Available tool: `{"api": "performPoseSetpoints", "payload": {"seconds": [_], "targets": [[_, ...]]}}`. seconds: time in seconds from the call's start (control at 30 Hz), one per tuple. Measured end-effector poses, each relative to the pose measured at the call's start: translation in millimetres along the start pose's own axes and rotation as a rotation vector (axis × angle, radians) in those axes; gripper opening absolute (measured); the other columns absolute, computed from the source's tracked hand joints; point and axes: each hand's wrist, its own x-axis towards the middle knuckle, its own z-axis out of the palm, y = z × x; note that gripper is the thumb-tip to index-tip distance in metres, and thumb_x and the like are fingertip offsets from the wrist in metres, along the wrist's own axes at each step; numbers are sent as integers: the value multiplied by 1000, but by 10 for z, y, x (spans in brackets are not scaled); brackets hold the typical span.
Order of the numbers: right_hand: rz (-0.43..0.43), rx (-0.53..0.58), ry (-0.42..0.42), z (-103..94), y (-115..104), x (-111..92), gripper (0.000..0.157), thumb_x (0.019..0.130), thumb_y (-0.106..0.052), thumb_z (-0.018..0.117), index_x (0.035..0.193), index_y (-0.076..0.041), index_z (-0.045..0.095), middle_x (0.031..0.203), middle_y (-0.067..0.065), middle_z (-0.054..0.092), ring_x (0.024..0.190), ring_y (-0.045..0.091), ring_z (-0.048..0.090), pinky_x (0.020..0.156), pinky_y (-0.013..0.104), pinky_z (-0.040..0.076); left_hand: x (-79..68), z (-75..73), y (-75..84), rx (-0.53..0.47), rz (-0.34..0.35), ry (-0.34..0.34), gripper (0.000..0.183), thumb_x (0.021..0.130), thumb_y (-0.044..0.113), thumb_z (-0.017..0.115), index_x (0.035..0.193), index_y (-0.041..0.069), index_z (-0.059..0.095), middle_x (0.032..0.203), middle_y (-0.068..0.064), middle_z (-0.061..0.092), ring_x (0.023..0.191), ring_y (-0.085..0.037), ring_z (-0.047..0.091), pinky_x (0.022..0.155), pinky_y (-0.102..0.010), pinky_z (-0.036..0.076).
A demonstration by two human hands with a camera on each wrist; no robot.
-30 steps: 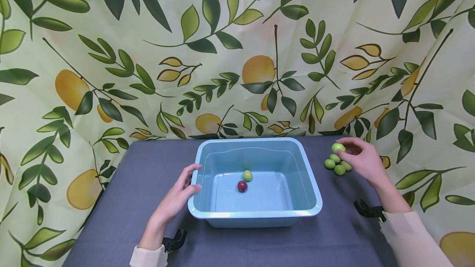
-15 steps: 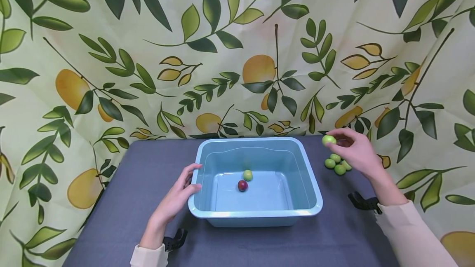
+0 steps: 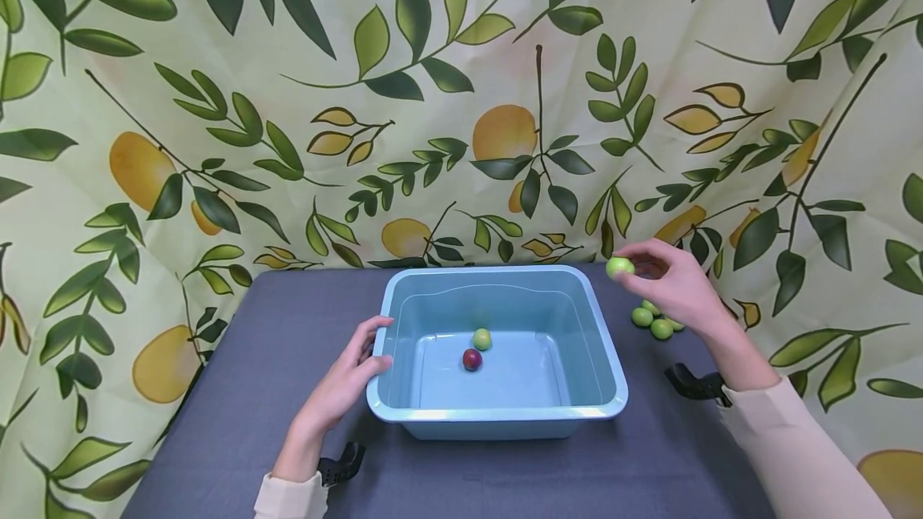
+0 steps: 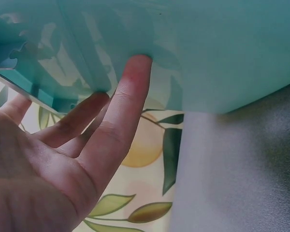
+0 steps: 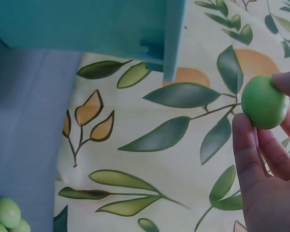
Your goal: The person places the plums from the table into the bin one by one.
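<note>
A light-blue plastic basin (image 3: 497, 415) stands mid-table. In it lie a small round green fruit (image 3: 481, 339) and a dark red one (image 3: 472, 359), close together. My left hand (image 3: 339, 387) holds the basin's left rim, thumb and a fingertip over the edge. In the left wrist view, other fingers (image 4: 121, 111) press against its outer wall. Beyond the back right corner, my right hand (image 3: 671, 283) pinches a smooth green fruit (image 5: 265, 102) between thumb and fingertips, raised off the table. Several similar green fruits (image 3: 661, 329) lie below that hand, partly hidden by it.
The dark grey-blue tablecloth (image 3: 303, 327) reaches back to a hanging cloth (image 3: 433, 126) printed with leaves and fruit. The basin's raised right rim (image 3: 606, 335) lies between the right hand and the basin's inside. A black band sits on each wrist.
My right hand has lifted the green fruit from the pile and carried it left and slightly up, toward the basin's back right corner. The left hand stays at the rim.
</note>
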Motion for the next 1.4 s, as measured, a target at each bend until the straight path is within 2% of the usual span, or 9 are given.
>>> {"api": "performPoseSetpoints", "payload": {"seconds": [0.2, 0.47, 0.83, 1.1, 1.4], "targets": [[-5, 6, -20, 25, -96, 50, 28, 91, -14, 75, 116, -5, 70, 109, 2, 66, 89, 7, 64, 76, 16, 49, -4, 0, 4, 6, -11, -1, 53, 99, 14, 55, 148, 26, 38, 141, -21, 44, 116, -37, 55, 90, -46, 51], [-31, 22, -70, 104, -261, 129, 24, 89, -13, 77, 113, -9, 72, 110, 4, 66, 94, 12, 61, 83, 15, 48, -1, -2, 6, -5, -16, -1, 53, 99, 14, 54, 148, 26, 37, 141, -21, 43, 115, -37, 55, 88, -45, 53], [-151, -21, -120, 187, -480, 238, 23, 87, -8, 78, 110, -10, 73, 105, 0, 67, 92, 14, 64, 82, 16, 49, 4, 2, 12, -5, -11, 4, 52, 99, 15, 55, 147, 25, 38, 141, -21, 43, 114, -37, 55, 88, -46, 53], [-298, 8, -162, 296, -691, 349, 24, 86, -5, 78, 109, -9, 73, 105, 1, 68, 90, 14, 63, 81, 17, 51, -1, -9, 10, 9, -10, 6, 52, 99, 14, 54, 147, 26, 38, 142, -20, 43, 116, -39, 55, 90, -47, 52], [-368, 26, -215, 429, -818, 431, 23, 86, -5, 77, 107, -12, 74, 104, -3, 68, 89, 11, 63, 81, 23, 53, -6, -4, 15, 16, -8, 10, 52, 99, 15, 54, 147, 24, 38, 141, -21, 43, 115, -38, 55, 89, -47, 52]]}}
